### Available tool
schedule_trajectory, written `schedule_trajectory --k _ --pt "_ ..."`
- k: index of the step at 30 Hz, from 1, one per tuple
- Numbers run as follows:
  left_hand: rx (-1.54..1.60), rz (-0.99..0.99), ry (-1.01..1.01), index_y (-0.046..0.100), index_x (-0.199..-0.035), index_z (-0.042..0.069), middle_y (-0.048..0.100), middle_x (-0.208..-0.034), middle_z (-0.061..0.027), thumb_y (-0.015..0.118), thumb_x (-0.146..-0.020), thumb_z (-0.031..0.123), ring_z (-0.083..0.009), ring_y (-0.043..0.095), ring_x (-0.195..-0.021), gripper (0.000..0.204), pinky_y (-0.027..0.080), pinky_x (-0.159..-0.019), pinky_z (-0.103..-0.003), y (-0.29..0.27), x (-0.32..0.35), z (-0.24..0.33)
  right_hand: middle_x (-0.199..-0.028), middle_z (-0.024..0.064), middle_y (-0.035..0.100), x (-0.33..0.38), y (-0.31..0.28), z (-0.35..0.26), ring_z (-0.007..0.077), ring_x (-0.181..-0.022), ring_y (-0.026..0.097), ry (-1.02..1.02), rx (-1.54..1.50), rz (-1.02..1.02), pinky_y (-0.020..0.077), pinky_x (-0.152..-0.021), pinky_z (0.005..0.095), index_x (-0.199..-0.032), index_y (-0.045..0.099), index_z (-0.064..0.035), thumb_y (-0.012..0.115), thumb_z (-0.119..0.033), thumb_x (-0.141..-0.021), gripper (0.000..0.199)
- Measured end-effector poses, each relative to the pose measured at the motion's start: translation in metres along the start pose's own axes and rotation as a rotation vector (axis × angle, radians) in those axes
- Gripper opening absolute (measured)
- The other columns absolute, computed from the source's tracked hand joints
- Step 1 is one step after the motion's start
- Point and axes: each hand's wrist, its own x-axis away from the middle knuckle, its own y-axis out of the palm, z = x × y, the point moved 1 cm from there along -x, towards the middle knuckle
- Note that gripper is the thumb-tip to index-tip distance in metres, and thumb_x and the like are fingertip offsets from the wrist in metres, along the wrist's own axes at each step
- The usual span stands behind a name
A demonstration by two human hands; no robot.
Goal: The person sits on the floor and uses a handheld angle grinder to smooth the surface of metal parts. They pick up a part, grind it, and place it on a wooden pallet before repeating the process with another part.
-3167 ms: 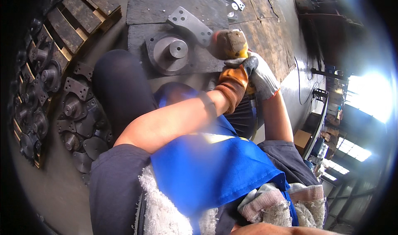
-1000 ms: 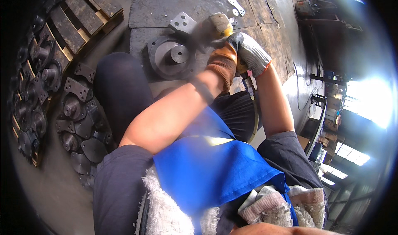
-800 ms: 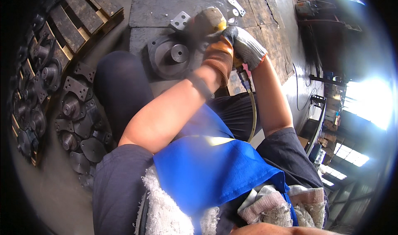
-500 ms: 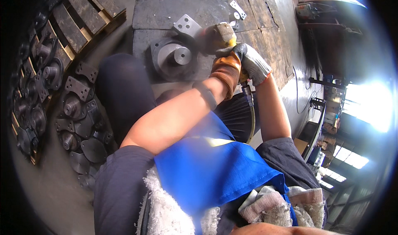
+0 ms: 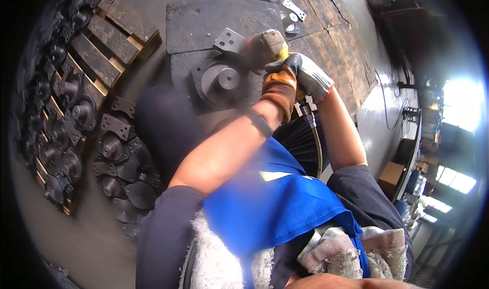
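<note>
Both my gloved hands are closed around a worn yellow air tool (image 5: 275,45), whose blurred front end points left. My left hand (image 5: 281,82), in an orange and brown glove, crosses over to its grip. My right hand (image 5: 313,77), in a grey-white knit glove, wraps the tool from the right. A hose (image 5: 316,138) runs from a metal coupling below the hands. Just left of the tool, a dark flange (image 5: 209,80) with a raised round hub (image 5: 229,78) lies on the dark plate (image 5: 193,24). Beside its far edge sits a small drilled metal plate (image 5: 228,39). Whether the tool touches either part is blurred.
Wooden pallets (image 5: 104,57) stand at the left, with many dark flanged parts on and beside them. More flanges (image 5: 112,147) are stacked near my left knee. A wooden work surface (image 5: 331,54) extends right, with a drilled bracket (image 5: 294,9) at its far side. A cardboard box (image 5: 391,179) is at right.
The whole view has shifted slightly, so the pallets and flanges appear farther right. Both hands keep their hold on the air tool beside the flange.
</note>
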Motion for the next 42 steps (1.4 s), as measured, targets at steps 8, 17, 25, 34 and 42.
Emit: schedule_trajectory --k 8,17,25,34,42 --pt "0.259 -0.030 0.000 0.065 -0.103 0.004 0.063 -0.091 -0.0088 0.059 -0.083 0.058 -0.0179 0.060 -0.082 0.057 0.050 -0.070 -0.031 -0.016 -0.039 0.000 -0.092 0.0014 0.068 -0.031 -0.001 0.010 0.0105 -0.082 0.058 -0.352 0.465 0.013 0.0510 -0.075 0.0266 -0.099 0.070 -0.0003 0.066 -0.021 -0.086 0.025" --pt "-0.087 -0.204 -0.125 0.059 -0.122 -0.005 0.065 -0.116 -0.0213 0.055 -0.081 0.071 -0.0239 0.064 -0.101 0.086 0.051 -0.083 -0.034 0.024 -0.013 -0.079 -0.096 0.0043 0.068 0.086 -0.003 0.024 0.0111 -0.087 0.060 0.180 -0.123 0.179 0.0508 -0.081 0.0274 -0.102 0.069 0.0005 0.068 -0.022 -0.085 0.028" --pt "-0.338 -0.514 0.331 0.056 -0.128 0.003 0.064 -0.112 -0.0074 0.064 -0.091 0.043 -0.0144 0.061 -0.099 0.055 0.050 -0.084 -0.027 0.009 0.007 -0.097 -0.102 0.0058 0.067 0.125 0.012 0.058 0.0114 -0.091 0.061 -0.049 -0.348 0.238 0.0503 -0.083 0.0264 -0.110 0.067 0.0038 0.063 -0.025 -0.090 0.035" --pt "-0.501 -0.376 0.670 0.056 -0.124 0.002 0.062 -0.118 -0.0121 0.069 -0.088 0.013 -0.0213 0.061 -0.106 0.040 0.051 -0.091 -0.034 -0.046 0.082 -0.059 -0.105 0.0093 0.068 0.172 0.019 0.011 0.0174 -0.097 0.065 -0.220 -0.776 0.182 0.0514 -0.090 0.0308 -0.114 0.067 -0.0007 0.054 -0.017 -0.095 0.028" --pt "-1.257 0.634 0.769 0.054 -0.121 -0.001 0.066 -0.111 -0.0194 0.090 -0.059 0.035 -0.0286 0.066 -0.100 0.080 0.052 -0.087 -0.038 -0.137 0.058 0.013 -0.104 0.0115 0.069 0.175 0.022 0.015 0.0184 -0.092 0.068 -0.263 -0.856 0.165 0.0543 -0.087 0.0318 -0.116 0.066 -0.0003 0.055 -0.025 -0.096 0.033"
